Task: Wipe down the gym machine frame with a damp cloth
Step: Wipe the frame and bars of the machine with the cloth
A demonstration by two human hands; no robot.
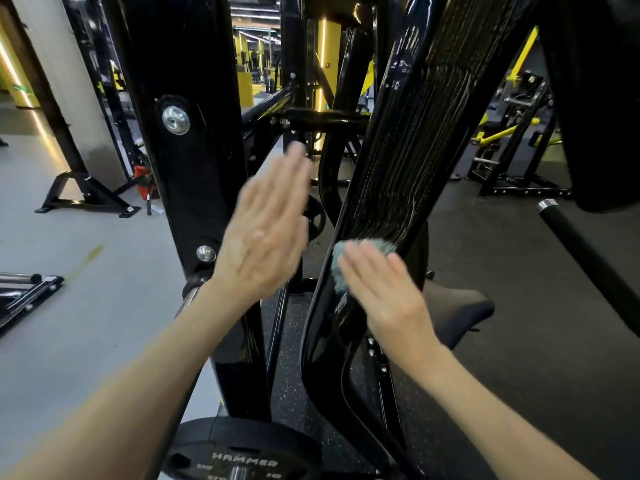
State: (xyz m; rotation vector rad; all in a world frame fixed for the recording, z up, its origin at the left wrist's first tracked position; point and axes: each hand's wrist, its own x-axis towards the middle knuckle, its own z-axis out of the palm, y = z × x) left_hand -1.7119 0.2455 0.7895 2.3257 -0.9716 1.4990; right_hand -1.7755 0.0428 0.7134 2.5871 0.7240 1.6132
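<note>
Pressing cloth [337, 259] against wet frame [408, 150], right hand [384, 292] flat, left hand [266, 233] raised

Looking at a commercial gym here. Black steel machine frame [408, 140] is filling the view. Weight plate [214, 441] marked HAMMER is sitting at the bottom, with a padded seat [460, 306] showing at right. More black-and-yellow machines [509, 133] are standing behind on dark rubber flooring [502, 271].
</note>
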